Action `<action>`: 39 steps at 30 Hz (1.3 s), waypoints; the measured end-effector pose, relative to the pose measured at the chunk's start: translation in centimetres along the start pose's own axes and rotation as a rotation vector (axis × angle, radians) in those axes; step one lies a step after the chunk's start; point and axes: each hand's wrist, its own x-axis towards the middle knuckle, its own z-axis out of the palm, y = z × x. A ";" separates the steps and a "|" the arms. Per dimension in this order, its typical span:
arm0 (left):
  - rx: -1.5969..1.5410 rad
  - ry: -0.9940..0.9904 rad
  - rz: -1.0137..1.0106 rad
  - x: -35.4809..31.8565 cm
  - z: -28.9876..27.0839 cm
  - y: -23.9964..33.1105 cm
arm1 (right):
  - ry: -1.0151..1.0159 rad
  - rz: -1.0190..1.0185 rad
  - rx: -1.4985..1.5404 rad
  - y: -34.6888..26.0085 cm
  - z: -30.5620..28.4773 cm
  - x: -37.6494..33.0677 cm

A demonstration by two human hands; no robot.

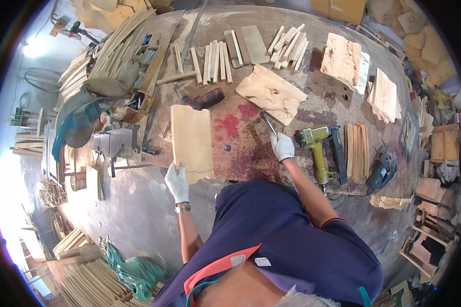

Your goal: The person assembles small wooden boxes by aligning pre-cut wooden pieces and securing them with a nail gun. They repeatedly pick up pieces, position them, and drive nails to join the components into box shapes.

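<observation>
My left hand [177, 184], in a white glove, grips the lower edge of a pale wooden board [192, 140] with one wavy end. The board is held up at the table's front edge. In my gloved right hand [283, 147] is a slim, dark, pen-like tool [267, 123], its exact kind too small to tell. Its far end points at a second wooden board [271, 93] with dark grain and uneven edges, lying on the table. Close to the right hand lies a yellow-green nail gun [317, 151]. A red and black cordless drill [206, 99] lies beyond the held board.
At the left stands a teal miter saw [82, 123]. Wooden strips [217, 61] lie across the back of the worn table [241, 153]. More boards [340, 59] are stacked at the back right, with upright strips [357, 151] and a dark blue power tool [381, 171] nearer.
</observation>
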 end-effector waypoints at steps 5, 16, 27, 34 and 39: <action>-0.003 -0.365 0.084 0.8 0.1 1.0 | 0.060 0.155 -0.043 0.7 -1.1 -3.1; 0.298 -0.488 0.521 10.7 11.6 0.0 | 0.100 0.166 0.209 3.0 -4.6 -7.9; 0.239 -0.146 0.036 6.8 13.7 -5.3 | 0.257 0.115 -0.298 3.5 -13.2 1.8; 0.141 -0.292 0.064 4.2 14.8 -5.8 | 0.235 0.080 -0.454 10.4 -12.5 10.3; -0.147 -0.457 -0.029 4.0 16.9 -4.6 | 0.255 0.121 -0.513 10.7 -11.6 14.8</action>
